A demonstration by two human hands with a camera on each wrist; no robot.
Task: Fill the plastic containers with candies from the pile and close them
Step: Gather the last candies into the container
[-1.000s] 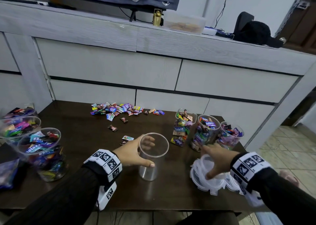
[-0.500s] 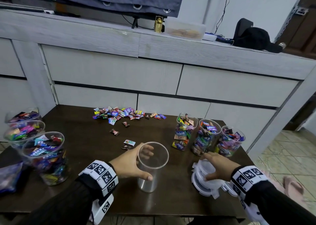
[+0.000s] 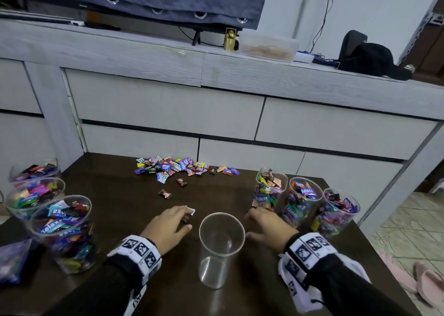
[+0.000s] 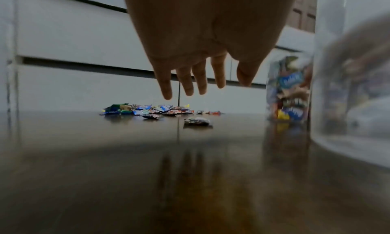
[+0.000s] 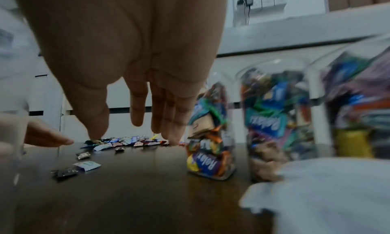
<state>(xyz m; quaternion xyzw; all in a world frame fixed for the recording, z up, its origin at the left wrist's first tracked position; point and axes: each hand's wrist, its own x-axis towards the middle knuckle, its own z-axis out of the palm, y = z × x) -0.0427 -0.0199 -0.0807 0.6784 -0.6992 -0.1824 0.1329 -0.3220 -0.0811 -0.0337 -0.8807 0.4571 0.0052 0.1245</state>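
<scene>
An empty clear plastic container (image 3: 221,248) stands upright at the table's near middle, with no hand on it. My left hand (image 3: 173,222) hovers just left of it, fingers stretched over two loose candies (image 3: 188,215); the left wrist view shows its fingers (image 4: 187,82) straight and holding nothing. My right hand (image 3: 262,224) is open just right of the container, its fingers (image 5: 168,117) reaching down toward the table. The candy pile (image 3: 177,166) lies at the table's far edge. A stack of white lids (image 5: 327,196) sits under my right wrist.
Three candy-filled containers (image 3: 302,202) without lids stand in a row at the right. Three more filled ones (image 3: 62,231) stand at the left edge. Two single candies (image 3: 165,194) lie between the pile and my hands. A grey cabinet (image 3: 168,109) rises behind the table.
My left hand let go of the empty container and moved forward over the loose candies. My right hand left the lid stack and moved forward to beside the container.
</scene>
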